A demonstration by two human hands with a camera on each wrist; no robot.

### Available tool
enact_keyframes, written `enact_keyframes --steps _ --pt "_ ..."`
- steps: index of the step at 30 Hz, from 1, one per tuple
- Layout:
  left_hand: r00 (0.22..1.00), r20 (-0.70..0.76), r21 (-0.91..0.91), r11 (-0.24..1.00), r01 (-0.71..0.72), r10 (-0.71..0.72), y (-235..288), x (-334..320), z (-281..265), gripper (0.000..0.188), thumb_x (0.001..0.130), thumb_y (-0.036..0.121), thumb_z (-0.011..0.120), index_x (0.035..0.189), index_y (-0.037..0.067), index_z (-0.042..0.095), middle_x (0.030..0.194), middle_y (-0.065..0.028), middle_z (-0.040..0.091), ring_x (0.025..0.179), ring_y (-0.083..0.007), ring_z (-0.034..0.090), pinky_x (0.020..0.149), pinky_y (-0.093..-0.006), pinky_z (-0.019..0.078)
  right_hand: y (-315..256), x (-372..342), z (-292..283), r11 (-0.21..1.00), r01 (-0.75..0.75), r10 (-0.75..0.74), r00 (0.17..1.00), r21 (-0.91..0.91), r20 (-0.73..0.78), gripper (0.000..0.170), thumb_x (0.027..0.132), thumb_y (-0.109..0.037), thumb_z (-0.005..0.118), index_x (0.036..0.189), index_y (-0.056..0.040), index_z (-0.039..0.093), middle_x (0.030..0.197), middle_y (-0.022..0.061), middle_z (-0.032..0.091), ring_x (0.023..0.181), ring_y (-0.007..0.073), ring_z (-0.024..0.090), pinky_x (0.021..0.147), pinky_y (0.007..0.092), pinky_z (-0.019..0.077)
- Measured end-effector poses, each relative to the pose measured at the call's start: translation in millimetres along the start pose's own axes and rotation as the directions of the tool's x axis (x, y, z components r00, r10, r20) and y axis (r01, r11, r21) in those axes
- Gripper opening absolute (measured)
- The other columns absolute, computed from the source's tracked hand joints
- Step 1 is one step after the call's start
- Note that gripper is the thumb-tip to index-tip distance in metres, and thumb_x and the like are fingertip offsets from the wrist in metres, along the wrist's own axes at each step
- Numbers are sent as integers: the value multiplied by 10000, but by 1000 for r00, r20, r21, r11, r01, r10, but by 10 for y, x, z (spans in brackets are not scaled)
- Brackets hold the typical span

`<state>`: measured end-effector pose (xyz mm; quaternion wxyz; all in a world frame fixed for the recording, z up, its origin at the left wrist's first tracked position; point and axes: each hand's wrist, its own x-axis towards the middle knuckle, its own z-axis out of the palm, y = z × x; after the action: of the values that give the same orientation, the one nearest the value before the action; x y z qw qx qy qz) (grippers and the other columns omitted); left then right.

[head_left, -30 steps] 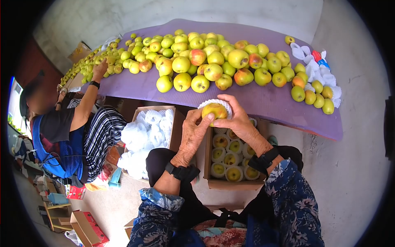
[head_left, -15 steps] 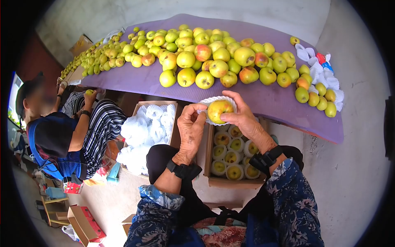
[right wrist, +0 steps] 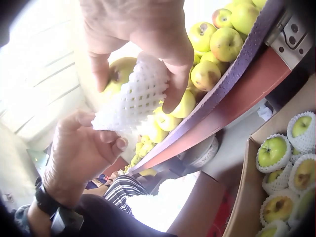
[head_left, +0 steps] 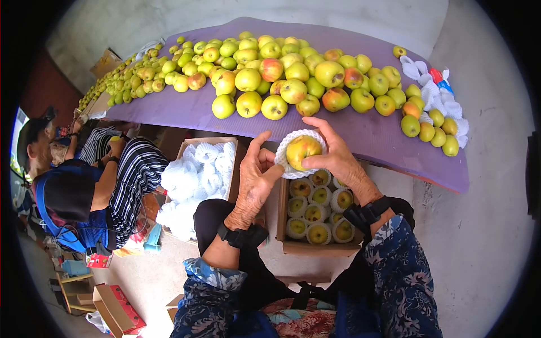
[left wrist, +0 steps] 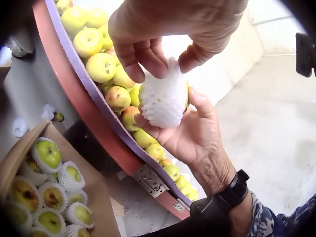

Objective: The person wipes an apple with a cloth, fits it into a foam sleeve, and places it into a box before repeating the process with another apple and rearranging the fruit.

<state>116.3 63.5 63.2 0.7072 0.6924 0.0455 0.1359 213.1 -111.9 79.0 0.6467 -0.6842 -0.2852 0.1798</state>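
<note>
In the head view my right hand (head_left: 342,160) holds a yellow-green apple (head_left: 304,151), its thumb on the near side. A white foam net sleeve (head_left: 283,159) surrounds the apple, whose face shows through the opening. My left hand (head_left: 256,179) is at the sleeve's left side. Seen from the left wrist, that hand (left wrist: 173,29) pinches the gathered end of the sleeve (left wrist: 163,101) between thumb and fingers, while the right hand (left wrist: 195,133) cups the apple from below. The right wrist view shows the apple (right wrist: 120,74) partly bare beyond the netting.
Loose apples (head_left: 248,79) cover much of a purple-topped table (head_left: 186,112). Below my hands stands a carton (head_left: 315,249) of netted apples. To its left, another carton holds white foam nets (head_left: 197,174). More nets (head_left: 437,101) lie at the table's right. A person (head_left: 67,186) sits at left.
My left thumb has left the apple's face, and that hand has shifted to the sleeve's edge. The person at left has drawn an arm back from the pile with an apple.
</note>
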Motion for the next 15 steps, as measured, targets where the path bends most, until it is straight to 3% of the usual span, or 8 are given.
enact_keyframes --steps 2,3,6,9,12,15 --pt "1000 6 7 1000 -24 24 -95 73 -65 486 779 -5 643 1250 -7 519 817 -8 556 691 -77 533 664 -217 458 -35 -13 -1 999 -42 42 999 -10 34 855 592 -122 783 1359 -69 408 1189 136 542 1135 218 505 999 326 391" --pt "999 -2 57 997 -45 45 -108 94 -64 329 805 42 657 1125 -7 601 806 1 575 688 -70 536 660 -217 457 -24 -14 3 1000 -24 25 999 -18 40 852 593 -127 781 1358 -69 411 1187 138 545 1133 219 506 1000 328 389" --pt "994 3 49 993 109 -109 -47 59 -55 216 833 54 644 1045 13 631 804 1 598 696 -61 540 639 -219 459 -9 -8 10 998 5 -1 997 -60 71 835 609 -120 766 1362 -69 409 1185 131 547 1124 212 509 999 324 386" --pt "994 -61 79 992 94 -89 -126 47 -85 156 846 67 648 996 24 641 804 -2 616 697 -56 545 608 -215 458 -9 -16 13 991 -25 38 994 -128 101 809 638 -91 743 1371 -65 402 1189 106 540 1115 193 507 991 311 385" --pt "998 -23 107 993 54 -52 -150 71 -92 236 845 114 667 1049 9 611 807 -22 617 669 -72 547 579 -218 459 33 -10 10 986 -60 78 991 -157 111 800 641 -103 744 1365 -58 407 1196 105 538 1118 196 505 989 313 386" --pt "992 24 185 975 120 -127 -19 56 -80 441 832 207 705 1194 7 551 912 -86 634 748 -117 592 608 -241 490 50 -9 -22 984 -74 99 984 -162 148 813 645 -117 755 1372 -53 396 1206 107 537 1130 196 503 996 314 386"
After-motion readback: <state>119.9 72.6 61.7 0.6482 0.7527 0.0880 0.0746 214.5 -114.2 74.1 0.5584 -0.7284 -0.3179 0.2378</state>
